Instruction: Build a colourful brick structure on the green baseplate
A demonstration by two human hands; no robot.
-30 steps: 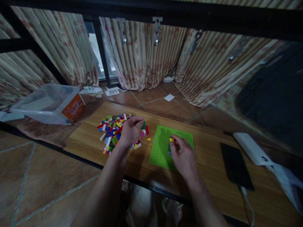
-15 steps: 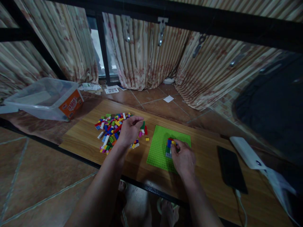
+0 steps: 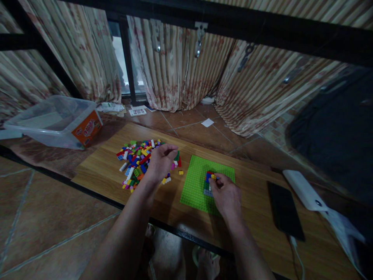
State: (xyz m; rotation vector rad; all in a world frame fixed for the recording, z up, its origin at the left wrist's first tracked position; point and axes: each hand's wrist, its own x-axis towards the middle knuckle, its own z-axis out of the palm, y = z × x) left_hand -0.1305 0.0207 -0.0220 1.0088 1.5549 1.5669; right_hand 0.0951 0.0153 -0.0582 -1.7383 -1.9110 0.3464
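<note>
yellow brick: tiny, pinched at your right fingertips, sitting on top of the small brick stack. Likely very light, hard plastic, smooth sides, so it can slip; take it by the two opposite side walls, not by the studs.
brick stack: small mixed-colour build (blue, red, green, grey at the base) standing on the baseplate, near its middle. Rigid, but the joints should pop apart if you twist; press straight down.
right hand: mostly curled, thumb and forefinger closed on the yellow brick, heel over the near edge of the baseplate.
baseplate: bright green, flat, square, studded, thin; lies flat on the surface. Probably slides if pushed sideways, since nothing pins it.
left hand: loosely closed, fingertips drawn together above the right side of the loose pile; whether it has a brick between them I cannot tell.
loose bricks: scattered heap, many colours, short and long pieces, hard and glossy, left of the baseplate; a few strays lie between the heap and the plate.
surface: wood-grain board, smooth, dark-edged, low over the tiled floor.
phone: black slab, flat, right of the baseplate, cable at its near end.
white case: oblong, smooth, just beyond the phone.
plastic tub: clear, empty-looking, orange label, on the floor far left.
curtains: striped, patterned fabric behind.
</note>
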